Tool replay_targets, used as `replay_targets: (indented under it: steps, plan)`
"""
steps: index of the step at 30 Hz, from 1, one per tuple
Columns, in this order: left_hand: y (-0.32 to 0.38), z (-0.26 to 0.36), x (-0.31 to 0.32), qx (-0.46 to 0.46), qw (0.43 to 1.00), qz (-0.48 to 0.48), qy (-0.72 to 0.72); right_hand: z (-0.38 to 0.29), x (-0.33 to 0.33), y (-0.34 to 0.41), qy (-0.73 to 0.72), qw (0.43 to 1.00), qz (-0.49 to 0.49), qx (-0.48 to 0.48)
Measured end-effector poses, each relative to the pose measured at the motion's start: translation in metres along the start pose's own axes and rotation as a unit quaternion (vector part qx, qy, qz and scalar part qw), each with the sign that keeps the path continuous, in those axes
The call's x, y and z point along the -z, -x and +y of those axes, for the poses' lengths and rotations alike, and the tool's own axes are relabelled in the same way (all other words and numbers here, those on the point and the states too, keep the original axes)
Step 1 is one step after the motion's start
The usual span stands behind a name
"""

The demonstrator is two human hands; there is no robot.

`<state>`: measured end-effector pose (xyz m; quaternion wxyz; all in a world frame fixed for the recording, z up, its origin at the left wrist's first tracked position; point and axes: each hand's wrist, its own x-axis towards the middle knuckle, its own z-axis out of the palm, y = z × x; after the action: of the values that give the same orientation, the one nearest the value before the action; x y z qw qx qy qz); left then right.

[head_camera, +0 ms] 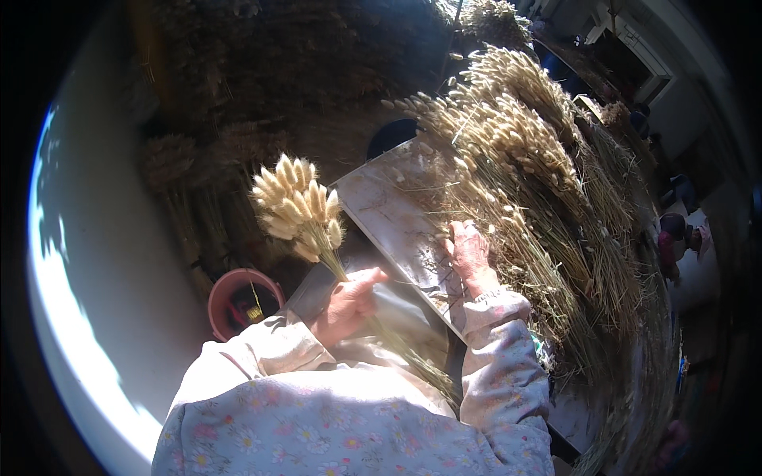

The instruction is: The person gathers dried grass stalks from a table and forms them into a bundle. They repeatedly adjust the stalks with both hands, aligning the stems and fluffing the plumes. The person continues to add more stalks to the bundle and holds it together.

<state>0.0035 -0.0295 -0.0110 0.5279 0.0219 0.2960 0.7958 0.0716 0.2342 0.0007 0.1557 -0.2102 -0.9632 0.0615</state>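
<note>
My left hand (350, 302) is closed around the stems of a bunch of dried bunny-tail grass (297, 205). Its fluffy cream heads fan out above the fist, while the stems slant down across my lap. Over the near part of a pale tabletop (381, 196), my right hand (470, 250) has its fingers bent at the edge of a big heap of the same grass (512, 137). Its fingertips are partly hidden, so whether they pinch a stem cannot be told.
A pink bucket (217, 303) with dark and yellow items inside stands at the left. Dried grass bundles (172, 160) lean in shadow behind it, near a white wall (119, 208). Loose stems and debris litter the table. People (673, 238) are at the far right.
</note>
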Motion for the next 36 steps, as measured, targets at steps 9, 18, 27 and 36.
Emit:
replay_targets:
  steps: [9,18,27,36]
  plan:
    - [-0.003,0.012,0.011,0.004,0.999,0.004,0.031,-0.010,0.052,-0.019,-0.166,0.986,-0.008,0.017]
    - [0.000,0.017,0.008,0.004,0.999,0.046,0.025,-0.008,0.059,-0.020,-0.128,0.991,-0.039,0.026]
    - [0.002,0.019,0.009,-0.007,0.998,0.058,0.011,0.003,0.048,-0.007,-0.085,0.995,-0.037,-0.027]
    - [-0.001,0.018,0.010,0.008,0.995,0.094,0.010,-0.004,0.054,0.021,0.014,0.998,0.046,0.050]
